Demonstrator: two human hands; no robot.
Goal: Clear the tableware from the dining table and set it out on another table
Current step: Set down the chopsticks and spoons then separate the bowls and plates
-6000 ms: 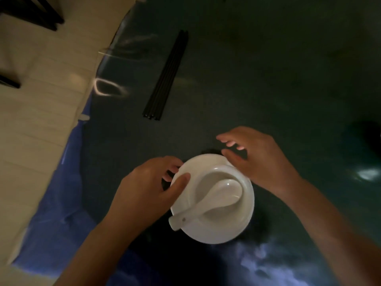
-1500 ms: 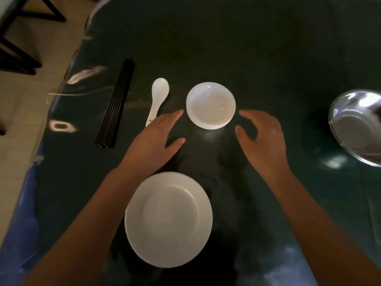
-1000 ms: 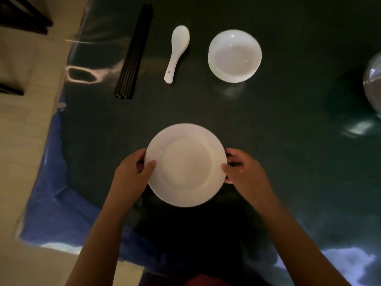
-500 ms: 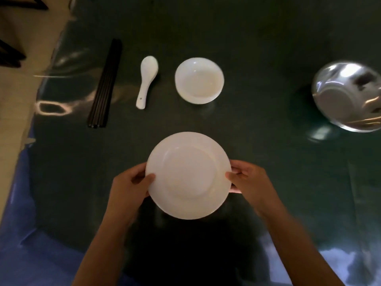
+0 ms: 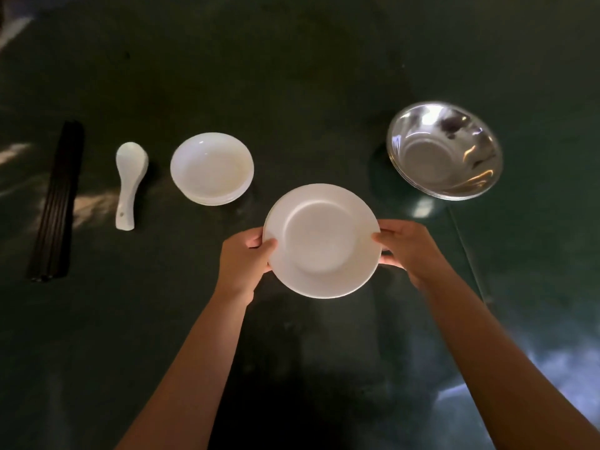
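Observation:
A white plate is held by its rim between both hands over the dark glossy table. My left hand grips its left edge, thumb on top. My right hand grips the right edge. Beyond the plate to the left, a small white bowl rests on the table. A white ceramic spoon lies left of the bowl, handle toward me. Black chopsticks lie in a bundle at the far left. I cannot tell whether the plate touches the table.
A shiny steel bowl stands at the right, beyond my right hand. A pale patch of floor shows at the top left corner. Light reflections mark the table surface near the bottom right.
Both hands have carried the plate forward and to the right, closer to the small bowl and the steel bowl. The view has shifted right, and the floor at left has mostly left the frame.

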